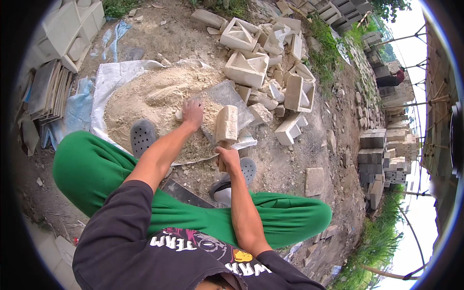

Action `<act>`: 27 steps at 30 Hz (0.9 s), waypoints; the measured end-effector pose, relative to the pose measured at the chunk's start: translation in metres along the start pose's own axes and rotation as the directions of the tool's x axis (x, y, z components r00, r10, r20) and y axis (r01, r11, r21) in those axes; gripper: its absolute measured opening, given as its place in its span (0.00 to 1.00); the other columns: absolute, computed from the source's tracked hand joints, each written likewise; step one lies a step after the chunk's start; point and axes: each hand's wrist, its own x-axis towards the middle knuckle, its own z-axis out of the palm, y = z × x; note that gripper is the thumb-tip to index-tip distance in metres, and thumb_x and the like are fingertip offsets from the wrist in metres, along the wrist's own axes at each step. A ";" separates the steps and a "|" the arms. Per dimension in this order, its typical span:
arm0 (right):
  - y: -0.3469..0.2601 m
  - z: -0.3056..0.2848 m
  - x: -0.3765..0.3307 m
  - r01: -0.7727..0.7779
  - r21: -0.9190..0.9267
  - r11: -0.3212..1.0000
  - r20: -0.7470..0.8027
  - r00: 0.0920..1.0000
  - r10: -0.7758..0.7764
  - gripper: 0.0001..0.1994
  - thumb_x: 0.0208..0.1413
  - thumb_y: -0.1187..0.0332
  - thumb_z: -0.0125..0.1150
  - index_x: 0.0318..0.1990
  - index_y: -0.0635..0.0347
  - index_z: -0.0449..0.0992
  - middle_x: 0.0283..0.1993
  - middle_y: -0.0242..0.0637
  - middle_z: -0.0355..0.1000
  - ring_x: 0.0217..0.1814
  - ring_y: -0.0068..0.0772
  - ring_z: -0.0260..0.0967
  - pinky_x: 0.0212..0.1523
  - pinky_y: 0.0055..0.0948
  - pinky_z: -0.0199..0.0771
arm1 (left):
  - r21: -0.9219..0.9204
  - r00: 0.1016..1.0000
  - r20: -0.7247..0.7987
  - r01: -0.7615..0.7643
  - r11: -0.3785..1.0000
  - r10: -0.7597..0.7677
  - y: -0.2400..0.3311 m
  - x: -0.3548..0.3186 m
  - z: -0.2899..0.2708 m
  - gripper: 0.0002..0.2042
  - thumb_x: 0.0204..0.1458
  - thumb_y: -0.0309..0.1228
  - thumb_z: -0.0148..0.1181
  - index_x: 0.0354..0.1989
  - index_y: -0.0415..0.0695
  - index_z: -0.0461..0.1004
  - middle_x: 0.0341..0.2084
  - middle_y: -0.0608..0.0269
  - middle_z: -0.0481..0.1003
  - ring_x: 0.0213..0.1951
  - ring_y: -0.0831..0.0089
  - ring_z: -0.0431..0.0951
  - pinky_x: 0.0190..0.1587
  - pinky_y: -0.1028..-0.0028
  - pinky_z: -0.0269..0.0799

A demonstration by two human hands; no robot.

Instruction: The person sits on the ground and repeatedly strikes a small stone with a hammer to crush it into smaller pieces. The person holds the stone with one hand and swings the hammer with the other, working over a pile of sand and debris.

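Note:
My right hand point(228, 157) grips the handle of a wooden mallet point(226, 123), whose pale block head stands upright above a grey flat slab point(227, 94). My left hand point(192, 113) rests on the edge of a pile of pale sandy rubble point(150, 104), fingers curled over a small pale lump. The pile lies on a white woven sheet point(113, 75). I squat in green trousers with grey perforated clogs point(142, 137) on both feet.
Broken and whole pale hollow cast blocks point(247, 67) are heaped beyond the slab. Stacked flat tiles point(46, 89) and white moulded blocks point(72, 29) stand at left. Grey brick stacks point(374, 145) line the right, with grass and a distant person point(398, 75).

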 end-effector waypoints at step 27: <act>-0.091 -0.001 -0.006 0.389 -0.048 0.920 -0.132 0.911 -0.392 0.11 0.50 0.67 0.67 0.26 0.69 0.76 0.19 0.36 0.74 0.19 0.29 0.74 0.22 0.31 0.73 | -0.109 0.978 -0.124 0.157 0.982 -0.170 -0.022 -0.030 -0.006 0.25 0.58 0.38 0.55 0.65 0.47 0.68 0.67 0.58 0.62 0.71 0.61 0.54 0.73 0.53 0.39</act>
